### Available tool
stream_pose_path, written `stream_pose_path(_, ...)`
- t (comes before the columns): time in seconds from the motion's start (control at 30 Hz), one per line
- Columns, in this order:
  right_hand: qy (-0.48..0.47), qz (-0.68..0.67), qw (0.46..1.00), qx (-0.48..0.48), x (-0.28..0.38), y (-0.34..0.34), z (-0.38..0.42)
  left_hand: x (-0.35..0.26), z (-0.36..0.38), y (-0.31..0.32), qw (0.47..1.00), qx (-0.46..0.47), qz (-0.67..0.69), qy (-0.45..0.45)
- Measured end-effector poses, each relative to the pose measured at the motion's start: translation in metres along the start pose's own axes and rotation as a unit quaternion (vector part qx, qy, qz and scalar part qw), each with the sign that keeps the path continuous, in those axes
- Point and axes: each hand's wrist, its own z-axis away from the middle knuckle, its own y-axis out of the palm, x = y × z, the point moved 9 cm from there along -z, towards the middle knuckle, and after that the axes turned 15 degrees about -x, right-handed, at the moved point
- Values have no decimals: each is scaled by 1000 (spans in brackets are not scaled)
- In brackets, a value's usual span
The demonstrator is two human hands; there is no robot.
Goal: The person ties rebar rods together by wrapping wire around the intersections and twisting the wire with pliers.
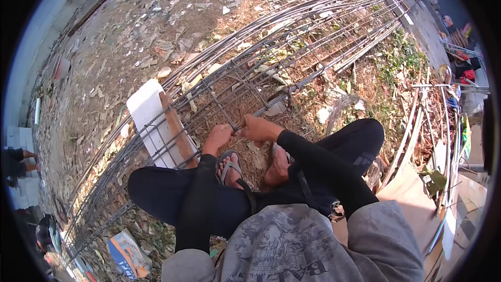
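Note:
Long steel bars with square cross ties form a cage (pixel 229 81) that runs diagonally over the ground. At its near edge my left hand (pixel 219 137) is closed at a bar crossing, its fingers pressed together. Close beside it on the right, my right hand (pixel 259 128) is also closed at the same bar. What the fingers pinch is too small to make out. Left of my hands, a white board (pixel 148 105) and a brown wooden plank (pixel 176 128) lie under the bars. A dark tool-like object (pixel 279 96) rests on the near bar, beyond my right hand.
My sandalled foot (pixel 229 167) and other foot (pixel 277 167) are just below the hands. Another white strip (pixel 395 5) crosses the bars' far end. Wooden sticks (pixel 409 141) and boards lie at the right. A printed bag (pixel 129 253) lies lower left. A person's legs show at the far left.

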Motion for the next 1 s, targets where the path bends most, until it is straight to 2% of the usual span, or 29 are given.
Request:
stream_pose_path(0.03, 31, 19, 999, -37, -13, 4, 5, 11, -3, 3, 1000, -4, 7, -13)
stream_pose_path(0.07, -54, 39, 985, -161, -19, 5, -2, 3, 2, -2, 1000, -8, 13, -25)
stream_pose_path(0.17, -77, 104, 956, -265, -19, 2, -3, 15, -3, 6, 997, -2, 71, -10)
stream_pose_path(0.3, -27, 77, 961, -263, -21, 11, -3, 28, -9, 13, 992, 13, 123, 0)
stream_pose_path(0.4, 10, -24, 966, -258, -42, 31, -13, 15, -7, 5, 996, -2, 65, 61)
stream_pose_path(0.47, 44, -131, 949, -282, -59, 46, -15, 9, 0, -1, 998, -10, -8, 62)
stream_pose_path(0.57, 15, -81, 945, -315, -52, 43, -11, 5, -1, -4, 996, -28, -39, 74)
stream_pose_path(0.8, 5, 8, 972, -237, -41, 32, -22, -3, 2, -6, 997, -28, -19, 73)
stream_pose_path(0.9, 77, -140, 977, -138, -54, 34, -33, -4, 3, -8, 996, -30, -55, 58)
stream_pose_path(0.93, 66, -176, 979, -76, -52, 33, -27, -8, 4, -10, 995, -35, -69, 63)
stream_pose_path(1.0, 80, -146, 986, -5, -52, 30, -11, -15, 9, -14, 992, -45, -96, 69)
